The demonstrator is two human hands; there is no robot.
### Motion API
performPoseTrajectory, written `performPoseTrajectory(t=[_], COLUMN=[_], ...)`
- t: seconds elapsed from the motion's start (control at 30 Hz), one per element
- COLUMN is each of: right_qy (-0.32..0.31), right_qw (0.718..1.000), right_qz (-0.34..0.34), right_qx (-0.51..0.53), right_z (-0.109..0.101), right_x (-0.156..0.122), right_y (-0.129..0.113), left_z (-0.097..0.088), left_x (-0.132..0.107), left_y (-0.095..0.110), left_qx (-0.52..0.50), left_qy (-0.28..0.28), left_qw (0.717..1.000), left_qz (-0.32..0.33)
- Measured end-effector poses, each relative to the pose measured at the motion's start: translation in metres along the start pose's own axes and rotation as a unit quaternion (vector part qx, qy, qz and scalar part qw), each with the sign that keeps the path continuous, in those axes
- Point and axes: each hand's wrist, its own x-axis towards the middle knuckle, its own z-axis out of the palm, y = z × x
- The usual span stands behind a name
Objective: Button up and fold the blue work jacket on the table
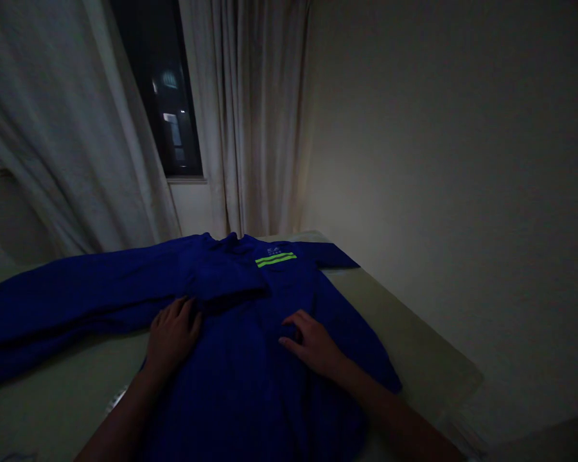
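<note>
I see the left hand (171, 330) loosely bent on the blue garment (231, 366) spread beneath both hands, its grip unclear; light, flat pressure should limit creasing; the right hand (313, 343) shows thumb and forefinger parted, nothing visibly gripped.

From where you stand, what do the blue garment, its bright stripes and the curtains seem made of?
Blue garment: probably matte cloth, given its soft folds; fibre unclear. Bright stripes: perhaps sewn-on tape, vivid yellow-green against the blue; finish unclear. Curtains: seemingly dull, pale fabric, hanging in loose vertical folds.
</note>
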Motion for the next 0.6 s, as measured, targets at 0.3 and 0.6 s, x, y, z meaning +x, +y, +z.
performPoseTrajectory(t=[0.3,0.6], right_qy=[-0.052,0.326], right_qw=[0.972,0.934], right_qz=[-0.099,0.122], right_qx=[-0.207,0.079], right_z=[0.078,-0.016], right_x=[0.169,0.225], right_y=[-0.065,0.003], left_z=[0.02,0.016], left_x=[0.0,0.0], left_y=[-0.007,-0.006], left_qx=[-0.022,-0.027], left_qy=[-0.019,0.035], left_qw=[0.999,0.997], left_qz=[-0.036,-0.062])
